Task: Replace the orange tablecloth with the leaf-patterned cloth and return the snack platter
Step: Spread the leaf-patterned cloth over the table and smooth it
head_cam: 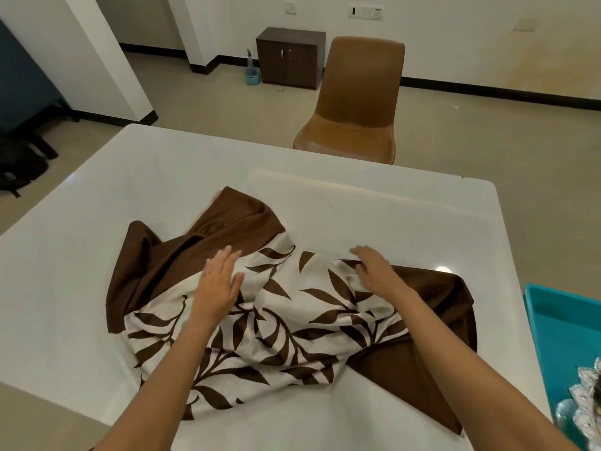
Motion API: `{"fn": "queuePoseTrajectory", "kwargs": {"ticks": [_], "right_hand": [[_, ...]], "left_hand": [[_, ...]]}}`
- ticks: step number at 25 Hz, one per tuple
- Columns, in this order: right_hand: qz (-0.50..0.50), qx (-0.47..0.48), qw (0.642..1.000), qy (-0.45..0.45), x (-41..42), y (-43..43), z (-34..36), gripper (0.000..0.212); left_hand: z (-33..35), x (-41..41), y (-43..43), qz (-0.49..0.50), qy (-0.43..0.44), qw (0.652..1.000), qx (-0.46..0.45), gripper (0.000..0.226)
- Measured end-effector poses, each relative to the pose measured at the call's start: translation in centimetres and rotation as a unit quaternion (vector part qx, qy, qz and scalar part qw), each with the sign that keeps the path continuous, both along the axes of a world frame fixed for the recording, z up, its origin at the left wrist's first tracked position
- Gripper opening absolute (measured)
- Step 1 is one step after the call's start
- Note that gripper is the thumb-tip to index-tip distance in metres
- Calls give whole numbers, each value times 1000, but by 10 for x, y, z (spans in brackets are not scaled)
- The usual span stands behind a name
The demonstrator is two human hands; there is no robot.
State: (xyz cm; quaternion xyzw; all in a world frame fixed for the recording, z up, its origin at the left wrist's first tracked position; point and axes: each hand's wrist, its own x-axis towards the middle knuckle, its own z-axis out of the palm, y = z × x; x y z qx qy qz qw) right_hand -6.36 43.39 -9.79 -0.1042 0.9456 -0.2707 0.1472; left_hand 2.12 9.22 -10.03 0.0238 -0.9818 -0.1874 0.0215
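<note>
Leaf-patterned cloth [292,307]: cream fabric printed with brown leaf sprays, edged by a broad plain brown border.
Cloth state: rumpled and only partly opened, with folds bunched through the middle and border flaps thrown out to the far left and to the right.
Cloth place: near middle of the white table [97,255], reaching close to its near rim.
Snack platter [559,320]: teal tray with raised rim, cut off by the right edge of view, just beyond the table's right edge, apart from the cloth.
Platter contents: crinkled silver foil packets [585,405] heaped at its near end.

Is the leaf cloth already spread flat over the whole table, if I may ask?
No, the cloth lies bunched in folds near the middle, with bare white table showing around it.
</note>
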Motion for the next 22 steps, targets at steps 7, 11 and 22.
{"fn": "queuePoseTrajectory", "kwargs": {"ticks": [7, 11, 22], "right_hand": [[-86, -48, 993, 63, -7, -14, -17, 14], [-179, -61, 973, 131, -20, 14, -5, 18], [-394, 88, 905, 133, -32, 82, -9, 36]], "left_hand": [[-21, -41, 6, 39, -289, 955, -58, 65], [-13, -54, -12, 103, -309, 945, -37, 66], [-25, -42, -52, 275, -230, 931, -65, 70]]}}
